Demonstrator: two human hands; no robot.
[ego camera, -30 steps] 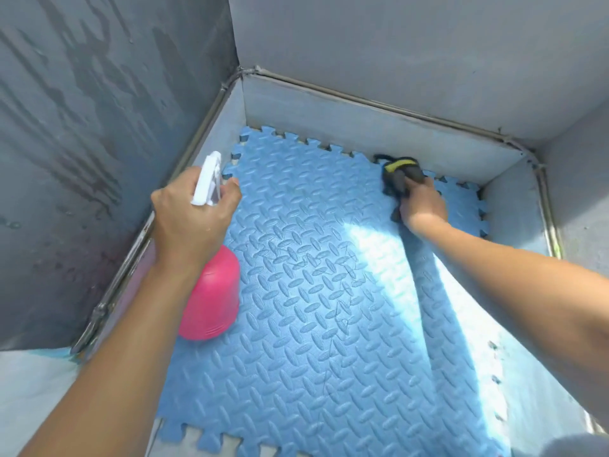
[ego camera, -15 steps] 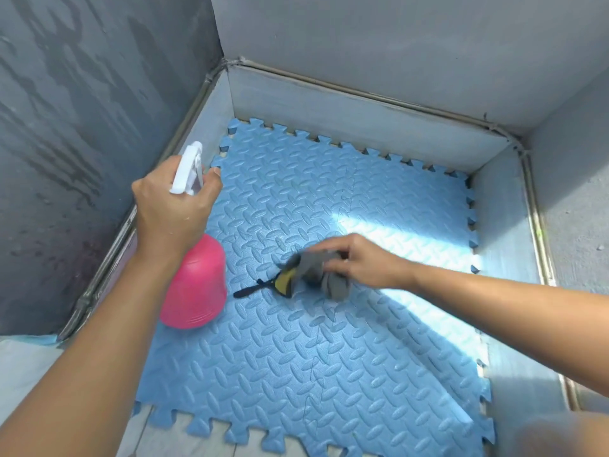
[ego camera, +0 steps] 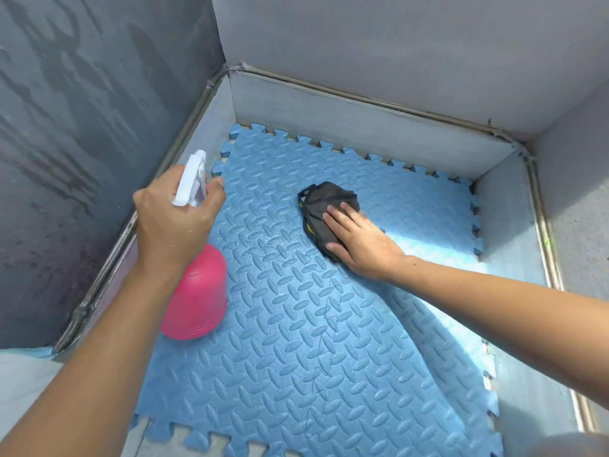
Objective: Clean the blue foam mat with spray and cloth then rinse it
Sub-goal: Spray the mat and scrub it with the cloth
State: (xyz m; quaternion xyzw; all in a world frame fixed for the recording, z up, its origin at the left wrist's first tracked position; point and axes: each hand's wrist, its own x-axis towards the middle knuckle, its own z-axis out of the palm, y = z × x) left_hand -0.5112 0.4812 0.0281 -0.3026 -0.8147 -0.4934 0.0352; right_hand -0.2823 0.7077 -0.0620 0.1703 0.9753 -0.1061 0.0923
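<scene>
The blue foam mat (ego camera: 296, 341), embossed with a diamond-plate pattern and toothed edges, covers the floor of a walled recess. My left hand (ego camera: 174, 222) grips the white trigger head of a pink spray bottle (ego camera: 197, 295), held above the mat's left side with the nozzle aimed toward the far wall. My right hand (ego camera: 359, 242) lies flat, fingers spread, pressing a dark grey cloth (ego camera: 326, 209) with a yellow trim onto the mat's far middle part.
A low grey curb (ego camera: 362, 133) with a metal strip bounds the mat at the back, left and right. The tall left wall (ego camera: 82, 127) carries dark wet streaks. A sunlit band (ego camera: 428, 245) crosses the mat's right side.
My right hand with the cloth swept from the far right corner toward me to the mat's middle, then back outward and to the right. The spray bottle stayed on the left.
</scene>
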